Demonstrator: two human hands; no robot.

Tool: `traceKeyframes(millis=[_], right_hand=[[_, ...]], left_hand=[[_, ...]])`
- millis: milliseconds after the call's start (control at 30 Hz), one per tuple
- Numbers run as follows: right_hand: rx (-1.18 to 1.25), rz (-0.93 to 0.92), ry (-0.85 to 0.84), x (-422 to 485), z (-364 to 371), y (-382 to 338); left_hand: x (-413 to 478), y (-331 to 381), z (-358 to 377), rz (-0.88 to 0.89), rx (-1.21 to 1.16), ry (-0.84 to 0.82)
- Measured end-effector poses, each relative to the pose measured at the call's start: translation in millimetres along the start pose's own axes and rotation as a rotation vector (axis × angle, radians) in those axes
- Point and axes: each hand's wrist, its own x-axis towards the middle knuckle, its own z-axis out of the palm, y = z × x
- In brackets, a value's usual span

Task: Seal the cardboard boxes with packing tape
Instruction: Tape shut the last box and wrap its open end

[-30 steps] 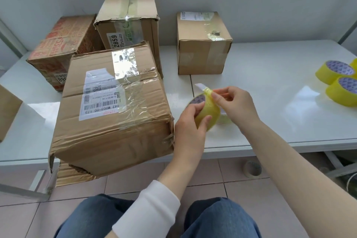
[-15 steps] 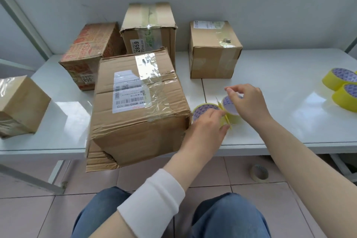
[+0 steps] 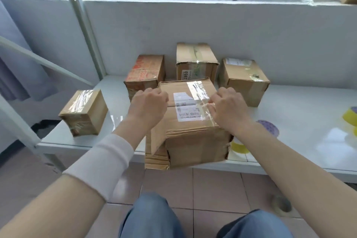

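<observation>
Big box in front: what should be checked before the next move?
1. Box fully on table: not ok, its front overhangs the edge.
2. Top flaps shut: ok.
3. Old tape smooth: not ok, wrinkled.
4. Roll near: ok, on the table right of the box.
5. Left hand and right hand holding tape: cannot tell, fingers curled on the box top.

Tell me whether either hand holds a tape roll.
No: left hand and right hand are on the big box; a tape roll lies on the table.
</observation>
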Motion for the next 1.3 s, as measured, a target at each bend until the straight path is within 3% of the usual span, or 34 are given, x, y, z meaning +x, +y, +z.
traceKeyframes(millis=[100, 200, 333, 433, 567, 733, 867, 967, 1067, 1167, 1300], right_hand=[[-0.040, -0.037, -0.071, 2, 6, -32], [-0.062, -0.055, -0.126, 6, 13, -61], [0.052, 0.062, -0.285, 9, 24, -91], [0.018, 0.110, -0.404, 10, 31, -102], [0.129, 0.153, -0.405, 13, 32, -101], [0.310, 0.206, -0.407, 18, 20, -90], [0.475, 0.260, -0.311, 24, 0, -72], [0.863, 0.369, -0.236, 34, -18, -54], [1.315, 0.499, -0.217, 30, -27, -37], [1.574, 0.647, -0.280, 10, -18, -17], [1.539, 0.799, -0.376, -16, 3, 0]], left_hand=[[-12, -33, 27, -0.173, -0.064, -0.179], [-29, -52, 60, -0.472, -0.424, -0.301], [-47, -54, 103, -0.804, -0.980, -0.479], [-56, -46, 115, -0.982, -1.562, -0.420], [-60, -32, 111, -1.014, -1.893, -0.335], [-54, -3, 90, -0.888, -1.890, -0.351], [-43, 2, 67, -0.817, -1.886, -0.158], [-30, -7, 41, -0.690, -1.797, -0.002], [-14, -14, 21, -0.553, -1.487, -0.024], [-5, -5, 12, -0.398, -1.230, -0.056], [4, 17, 14, -0.243, -0.862, -0.116]])
